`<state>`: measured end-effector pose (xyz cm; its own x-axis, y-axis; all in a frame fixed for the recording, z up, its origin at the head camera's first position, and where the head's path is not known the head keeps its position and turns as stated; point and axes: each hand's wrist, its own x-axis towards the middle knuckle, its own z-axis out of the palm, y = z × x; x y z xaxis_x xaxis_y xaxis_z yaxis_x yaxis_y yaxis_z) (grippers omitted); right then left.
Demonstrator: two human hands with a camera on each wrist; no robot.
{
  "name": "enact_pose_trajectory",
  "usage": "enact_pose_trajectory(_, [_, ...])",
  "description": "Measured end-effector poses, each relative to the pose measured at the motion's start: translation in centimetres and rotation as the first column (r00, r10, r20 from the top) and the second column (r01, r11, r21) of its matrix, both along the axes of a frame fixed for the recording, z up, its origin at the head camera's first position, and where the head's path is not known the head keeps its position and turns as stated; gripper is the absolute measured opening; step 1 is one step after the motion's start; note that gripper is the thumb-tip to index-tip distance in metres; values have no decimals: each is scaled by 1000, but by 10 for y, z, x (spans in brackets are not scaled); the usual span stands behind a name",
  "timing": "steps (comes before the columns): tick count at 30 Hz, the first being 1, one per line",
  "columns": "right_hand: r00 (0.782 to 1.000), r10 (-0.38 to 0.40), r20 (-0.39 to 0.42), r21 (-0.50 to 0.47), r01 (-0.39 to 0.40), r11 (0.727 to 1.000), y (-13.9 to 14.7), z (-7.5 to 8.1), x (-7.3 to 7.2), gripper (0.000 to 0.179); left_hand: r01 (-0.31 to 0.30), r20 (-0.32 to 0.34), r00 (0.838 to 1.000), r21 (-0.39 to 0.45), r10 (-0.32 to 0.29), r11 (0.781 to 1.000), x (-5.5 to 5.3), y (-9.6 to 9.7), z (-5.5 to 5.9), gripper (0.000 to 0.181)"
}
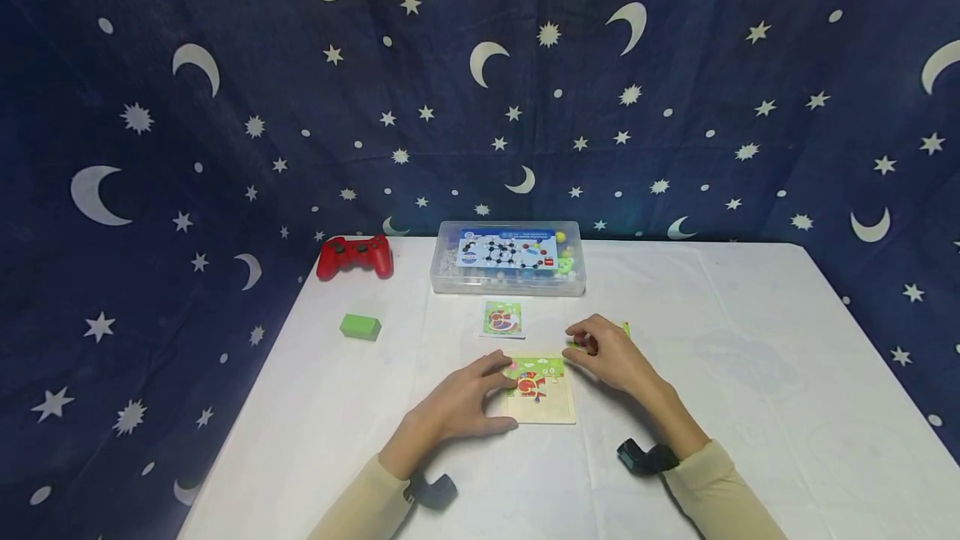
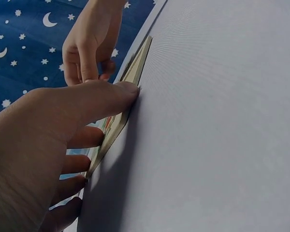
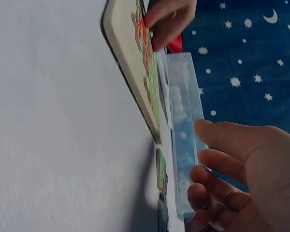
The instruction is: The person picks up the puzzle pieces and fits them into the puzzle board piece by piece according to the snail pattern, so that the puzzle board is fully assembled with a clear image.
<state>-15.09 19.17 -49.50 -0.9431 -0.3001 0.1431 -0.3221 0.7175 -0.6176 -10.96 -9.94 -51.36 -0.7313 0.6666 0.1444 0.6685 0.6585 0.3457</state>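
A square wooden puzzle board [image 1: 555, 403] lies on the white table, its upper part filled with green and red pieces and its lower part bare wood. My left hand [image 1: 467, 400] rests at the board's left side, fingers spread and thumb along the near left corner. In the left wrist view, the thumb [image 2: 121, 94] lies against the board's edge. Just right of the board, my right hand [image 1: 615, 357] hovers with loosely bent fingers and nothing visible between them. Loose puzzle pieces [image 3: 161, 169] lie below it, partly covered by the hand in the head view.
Behind the board lies a small picture card [image 1: 502, 319]. Farther back stands a clear plastic box [image 1: 507, 283] with a molecule-model label. A green block [image 1: 361, 327] and a red game controller [image 1: 355, 257] are at the left. A starry dark-blue cloth [image 1: 450, 107] hangs behind the table.
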Motion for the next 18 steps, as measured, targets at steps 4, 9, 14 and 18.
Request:
enact_pose_trajectory(4, [1000, -23, -12, -8, 23, 1000, 7, 0, -3, 33, -1, 1, 1000, 4, 1, 1000, 0, 0, 0, 53])
enact_pose_trajectory(9, [999, -52, -13, -16, 52, 999, 16, 0, -6, 37, -6, 11, 1000, 6, 6, 1000, 1, 0, 0, 53])
enact_pose_trajectory(14, [996, -88, -27, -14, 87, 996, 24, -1, -10, 40, -6, 12, 1000, 10, 6, 1000, 1, 0, -1, 53])
enact_pose_trajectory(18, [992, -123, -29, -8, 122, 992, 30, -1, -12, 40, -1, -3, 1000, 17, 1, 1000, 0, 0, -2, 53])
